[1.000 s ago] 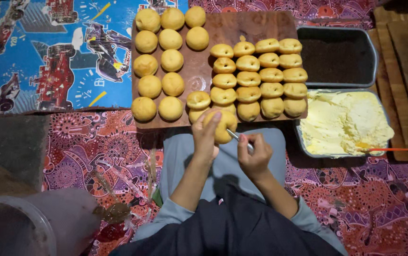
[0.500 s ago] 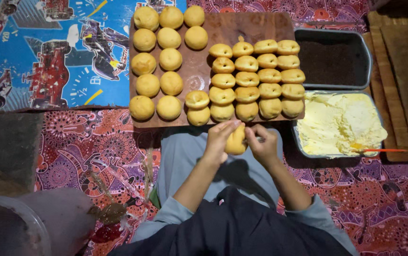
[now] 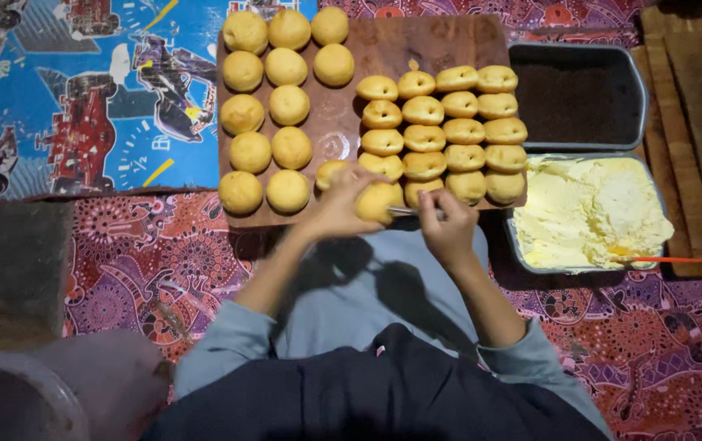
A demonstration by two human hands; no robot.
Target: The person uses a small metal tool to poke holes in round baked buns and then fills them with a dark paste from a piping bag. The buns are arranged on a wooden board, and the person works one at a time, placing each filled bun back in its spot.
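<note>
**Bun moved up to the board edge, blade entering its side**

1. Position of the work. The left hand (image 3: pixel 343 200) is closed around a single golden bun (image 3: pixel 377 202), gripping it from the left side and from above. The bun now sits at the near edge of the wooden board (image 3: pixel 384 41), just in front of the cut rows. Half a second earlier the same bun was held lower, over the lap, between both hands; it has been raised toward the board since then.

2. Tool. The right hand (image 3: pixel 447 224) is closed on a small knife (image 3: pixel 404 211). Only a short length of blade shows between the fingers and the bun; its tip touches the bun's right side. Whether the blade has entered the crumb cannot be told.

3. Meaning of the change. Judged from the contact of blade and bun, the slitting stroke is in hand on this piece rather than the pick-up or the put-down.

4. Surroundings.
- Round uncut buns (image 3: pixel 269 106) lie in rows on the left half of the board.
- Slit buns (image 3: pixel 445 126) lie in rows on the right half.
- A tray of pale cream (image 3: pixel 588 208) stands just right of the board, with an orange-handled utensil (image 3: pixel 661 260) resting in it.
- A tray of dark crumbs (image 3: pixel 575 98) stands behind it.
</note>
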